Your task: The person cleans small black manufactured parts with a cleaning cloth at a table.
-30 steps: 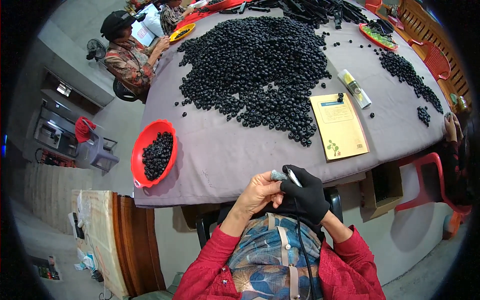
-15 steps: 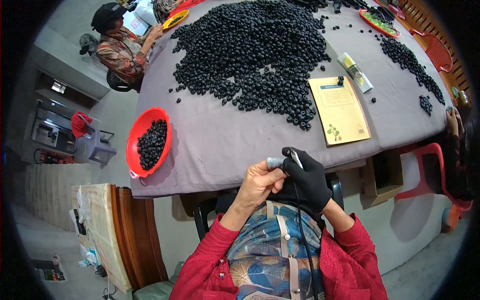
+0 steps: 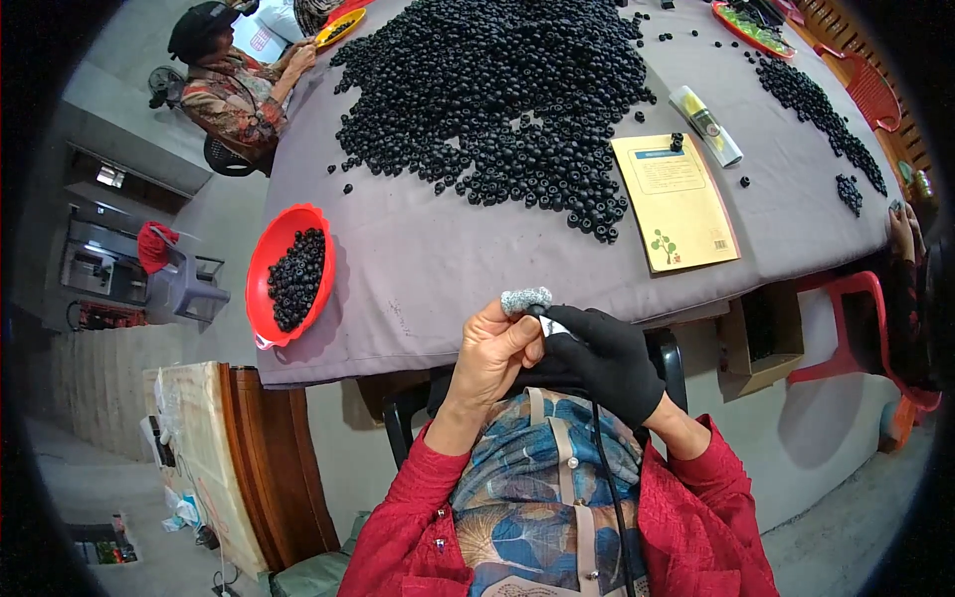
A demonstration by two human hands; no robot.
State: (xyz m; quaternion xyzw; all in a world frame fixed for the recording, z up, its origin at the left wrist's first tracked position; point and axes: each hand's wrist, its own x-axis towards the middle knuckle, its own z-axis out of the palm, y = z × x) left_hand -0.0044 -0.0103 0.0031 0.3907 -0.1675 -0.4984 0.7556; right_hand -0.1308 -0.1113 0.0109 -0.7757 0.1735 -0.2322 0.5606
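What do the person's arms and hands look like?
Both arms have red sleeves that stop before the wrists. The right hand wears a black glove. The left hand has no glove, just a speckled grey covering on one finger.

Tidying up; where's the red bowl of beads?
In the head view, the red bowl sits at left on the table, front-left of the bead pile.

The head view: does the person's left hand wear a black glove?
No: the black glove covers the right hand, while the left hand shows bare skin with a grey wrap on one finger.
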